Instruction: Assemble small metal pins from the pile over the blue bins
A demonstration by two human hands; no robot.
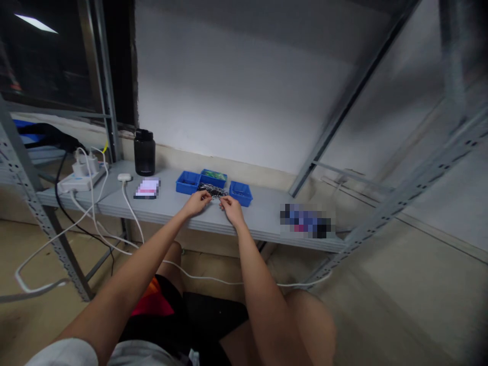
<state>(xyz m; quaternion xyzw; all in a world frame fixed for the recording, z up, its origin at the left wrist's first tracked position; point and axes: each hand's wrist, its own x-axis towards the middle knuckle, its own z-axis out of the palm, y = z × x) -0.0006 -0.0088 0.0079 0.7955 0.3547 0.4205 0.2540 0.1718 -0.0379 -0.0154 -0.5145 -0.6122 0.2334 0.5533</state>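
A pile of small dark and silvery pieces [213, 190] lies on the grey shelf [171, 206], among three blue trays. My left hand [196, 202] is at the near left side of the pile, its fingers pinched on something too small to make out. Just right of it, my right hand [231, 208] is also closed at the fingertips, at the pile's near right edge. The left blue tray [187, 183] and the right blue tray [241, 193] hold small items I cannot identify. Green material shows in the back blue tray [213, 177].
A black bottle [144, 153] stands at the back left, with a phone [148, 188] in front of it. A power strip [84, 177] with white cables sits farther left. A blurred dark blue object [307, 221] lies at the shelf's right end, near metal posts.
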